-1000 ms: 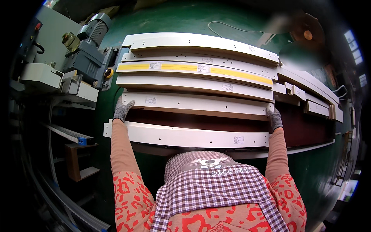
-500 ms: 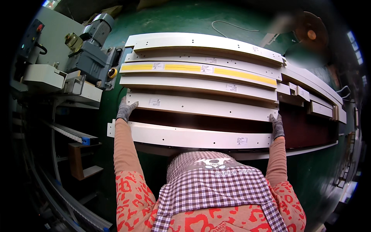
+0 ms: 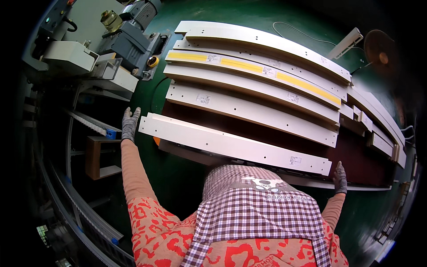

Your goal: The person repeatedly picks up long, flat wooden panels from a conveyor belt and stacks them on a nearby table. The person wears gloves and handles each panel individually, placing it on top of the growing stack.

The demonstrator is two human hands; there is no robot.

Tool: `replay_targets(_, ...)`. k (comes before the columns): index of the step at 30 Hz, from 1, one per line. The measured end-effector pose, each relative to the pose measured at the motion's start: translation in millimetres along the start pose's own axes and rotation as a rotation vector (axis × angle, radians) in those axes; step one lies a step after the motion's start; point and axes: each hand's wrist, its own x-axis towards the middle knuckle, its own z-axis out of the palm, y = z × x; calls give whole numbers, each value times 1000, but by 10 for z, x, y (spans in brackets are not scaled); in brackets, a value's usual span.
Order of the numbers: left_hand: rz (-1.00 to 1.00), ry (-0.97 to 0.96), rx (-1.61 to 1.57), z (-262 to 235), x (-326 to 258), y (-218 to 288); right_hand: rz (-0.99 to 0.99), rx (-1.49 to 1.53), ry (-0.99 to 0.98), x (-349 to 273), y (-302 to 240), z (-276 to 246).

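My left hand [image 3: 130,123], in a grey glove, is held open beside the left end of the nearest white board [image 3: 235,147], with a gap between them. Just past that board's right end is my right hand [image 3: 340,178], also gloved, its fingers stretched upward and holding nothing. The nearest board has small dark holes and a printed label, and the edge of another white strip [image 3: 187,123] shows behind it. Farther off, another holed white board [image 3: 253,112] lies roughly parallel, with a dark red surface [image 3: 356,153] between and beside them.
More white boards lie beyond, one with a yellow strip [image 3: 242,65]. Short white pieces [image 3: 381,144] sit at the right. A grey motor [image 3: 124,42] and machine stand at left, near a metal roller rail [image 3: 91,124]. A round fan [image 3: 379,51] stands far right.
Both hands have let go of the ends of the second-nearest board and moved apart and nearer, to either side of the nearest board. The view has tilted, shifting the boards rightward.
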Motion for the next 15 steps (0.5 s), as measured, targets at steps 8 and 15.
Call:
replay_targets(8, -150, -181, -295, 282, -153, -488, -247, 155, -125, -159, 187, 638)
replay_targets(15, -139, -401, -86, 284, 247, -576, -140, 212, -84, -422, -151, 777)
